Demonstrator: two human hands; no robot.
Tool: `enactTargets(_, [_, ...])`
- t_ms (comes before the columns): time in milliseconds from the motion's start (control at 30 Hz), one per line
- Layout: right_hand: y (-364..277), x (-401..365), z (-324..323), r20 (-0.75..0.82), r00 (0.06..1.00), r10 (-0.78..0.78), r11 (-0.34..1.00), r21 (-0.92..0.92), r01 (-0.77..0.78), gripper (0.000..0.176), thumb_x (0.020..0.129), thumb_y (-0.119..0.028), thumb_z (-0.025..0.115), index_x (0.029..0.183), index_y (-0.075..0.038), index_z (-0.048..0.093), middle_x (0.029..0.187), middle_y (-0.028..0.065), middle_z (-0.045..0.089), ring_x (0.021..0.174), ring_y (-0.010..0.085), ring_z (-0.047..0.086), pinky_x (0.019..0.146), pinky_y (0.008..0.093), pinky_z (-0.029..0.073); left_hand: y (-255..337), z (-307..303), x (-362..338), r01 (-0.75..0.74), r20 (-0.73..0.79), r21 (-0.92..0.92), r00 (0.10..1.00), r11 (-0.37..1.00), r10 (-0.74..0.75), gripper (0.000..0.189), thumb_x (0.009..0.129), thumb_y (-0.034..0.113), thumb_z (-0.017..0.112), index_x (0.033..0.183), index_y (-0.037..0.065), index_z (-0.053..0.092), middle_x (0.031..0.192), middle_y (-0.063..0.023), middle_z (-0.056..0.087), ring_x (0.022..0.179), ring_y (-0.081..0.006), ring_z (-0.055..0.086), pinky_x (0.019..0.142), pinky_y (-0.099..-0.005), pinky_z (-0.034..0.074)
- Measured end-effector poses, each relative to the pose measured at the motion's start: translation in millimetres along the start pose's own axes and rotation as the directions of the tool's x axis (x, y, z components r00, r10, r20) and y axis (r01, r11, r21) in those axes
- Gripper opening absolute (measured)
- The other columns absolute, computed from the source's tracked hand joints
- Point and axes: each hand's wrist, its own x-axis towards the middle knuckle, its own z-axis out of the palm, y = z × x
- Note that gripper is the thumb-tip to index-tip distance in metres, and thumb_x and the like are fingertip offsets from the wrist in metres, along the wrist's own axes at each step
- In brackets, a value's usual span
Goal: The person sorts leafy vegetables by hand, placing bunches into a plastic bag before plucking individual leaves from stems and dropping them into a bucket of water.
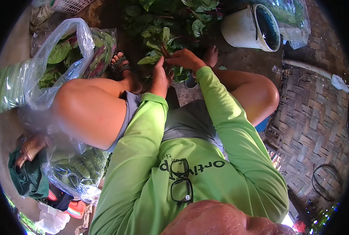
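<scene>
Both hands are close together above the floor between my bent knees. My left hand (160, 77) is nearly upright, its thumb raised beside the base of some leafy stems, and its curled fingers are partly hidden. From the right, my right hand (185, 59) reaches in with fingers pinched at the reddish stems (164, 51) of a small leafy bunch (154, 46). Beyond the hands lies a large heap of dark green leaves (143, 19) with reddish stems.
At the left stand an open clear bag of leaves (59, 53) and a bag of long green vegetables (10, 86). A bag of ridged green vegetables (80, 166) is lower left. A white bucket (241, 29) lies tilted at the upper right, near a woven mat (311, 117).
</scene>
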Motion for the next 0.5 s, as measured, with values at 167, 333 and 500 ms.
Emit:
enactTargets(167, [4.7, 7.6, 11.5, 0.023, 0.996, 0.084, 0.996, -0.045, -0.083, 0.042, 0.073, -0.043, 0.071, 0.093, -0.006, 0.076, 0.081, 0.0146, 0.071, 0.077, 0.0248, 0.069, 0.075, 0.0377, 0.054, -1.0, -5.2, 10.7, 0.050, -0.092, 0.039, 0.995, 0.998, -0.046, 0.036, 0.083, 0.046, 0.069, 0.107, 0.020, 0.062, 0.095, 0.0026, 0.058, 0.082, -0.0141, 0.053, 0.071, -0.0335, 0.038])
enactTargets(333, [19.3, 14.8, 31.9, -0.072, 0.989, 0.127, 0.992, 0.018, -0.126, 0.047, 0.069, -0.045, 0.074, 0.093, -0.005, 0.076, 0.085, 0.0188, 0.071, 0.081, 0.0307, 0.071, 0.077, 0.0396, 0.055, 4.2, 8.7, -16.4, -0.022, -0.100, 0.247, 0.994, 0.969, 0.048, 0.043, 0.081, 0.045, 0.071, 0.109, 0.014, 0.062, 0.107, -0.0020, 0.056, 0.098, -0.0184, 0.051, 0.086, -0.0375, 0.039])
enactTargets(500, [11.8, 9.6, 29.6, -0.203, 0.976, 0.075, 0.992, -0.087, -0.094, 0.047, 0.069, -0.047, 0.076, 0.093, -0.006, 0.076, 0.089, 0.0201, 0.071, 0.085, 0.0345, 0.070, 0.078, 0.0411, 0.055, -11.2, 17.4, -35.4, -0.317, -0.108, 0.862, 0.646, 0.395, 0.756, 0.067, 0.086, 0.044, 0.070, 0.119, -0.010, 0.049, 0.116, -0.0220, 0.061, 0.106, -0.0303, 0.060, 0.093, -0.0407, 0.046])
